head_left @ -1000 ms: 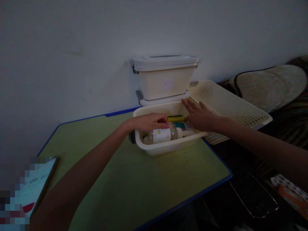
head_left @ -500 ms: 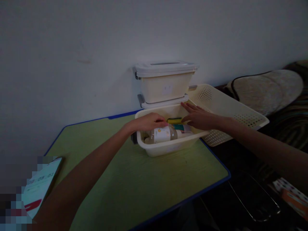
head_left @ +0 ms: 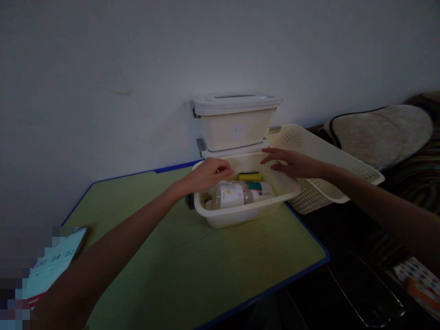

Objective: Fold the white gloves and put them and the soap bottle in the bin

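My left hand hovers over the left end of a cream plastic bin. Its fingers are loosely curled, a little apart from the thumb, and nothing shows in them. Below it, a clear bottle with a white label lies on its side in the bin. My right hand is above the bin's right end, fingers spread and holding nothing. Beside the bottle lie a teal and pale-coloured item and a yellow item with a dark edge, whose kinds I cannot make out.
Behind the bin, a lidded cream box stands on a grey-white lid by the wall. A perforated cream basket sits to the right, beside a cushion. A phone shows at the left of the green table.
Both hands have lifted away from the bin's contents. The left moved slightly left off the bottle, the right slightly right. The bottle stays lying in the bin.
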`<action>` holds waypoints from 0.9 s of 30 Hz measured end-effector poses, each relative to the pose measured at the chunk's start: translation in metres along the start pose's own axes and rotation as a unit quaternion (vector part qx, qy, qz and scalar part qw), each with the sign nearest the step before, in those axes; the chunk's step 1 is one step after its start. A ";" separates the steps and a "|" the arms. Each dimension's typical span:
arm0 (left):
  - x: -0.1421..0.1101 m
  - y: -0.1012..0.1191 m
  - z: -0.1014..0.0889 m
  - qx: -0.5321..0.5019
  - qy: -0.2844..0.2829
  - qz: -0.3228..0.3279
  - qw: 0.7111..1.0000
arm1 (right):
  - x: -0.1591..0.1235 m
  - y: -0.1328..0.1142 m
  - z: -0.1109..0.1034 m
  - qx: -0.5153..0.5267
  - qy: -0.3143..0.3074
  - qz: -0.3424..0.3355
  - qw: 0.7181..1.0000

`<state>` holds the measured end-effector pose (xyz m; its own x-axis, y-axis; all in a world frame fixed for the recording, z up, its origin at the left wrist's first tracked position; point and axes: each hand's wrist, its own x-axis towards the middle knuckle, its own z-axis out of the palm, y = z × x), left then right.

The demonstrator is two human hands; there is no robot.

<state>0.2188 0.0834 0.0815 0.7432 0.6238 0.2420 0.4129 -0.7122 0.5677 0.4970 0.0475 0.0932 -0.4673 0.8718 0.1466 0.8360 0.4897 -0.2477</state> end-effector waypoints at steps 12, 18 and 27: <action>0.002 -0.045 -0.042 -0.263 0.370 -0.178 0.873 | 0.025 0.031 -0.021 0.208 0.260 0.210 0.919; 0.031 -0.048 -0.063 -0.396 0.360 -0.177 0.826 | 0.055 0.047 -0.034 0.244 0.254 0.186 0.917; 0.061 -0.035 -0.068 -0.379 0.321 -0.132 0.858 | 0.084 0.065 -0.040 0.233 0.274 0.134 0.923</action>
<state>0.2138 0.1686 0.1296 0.1327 0.9531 0.2720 -0.1190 -0.2572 0.9590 0.5232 0.1524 0.1278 0.0617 0.8904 0.4510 0.6261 0.3174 -0.7122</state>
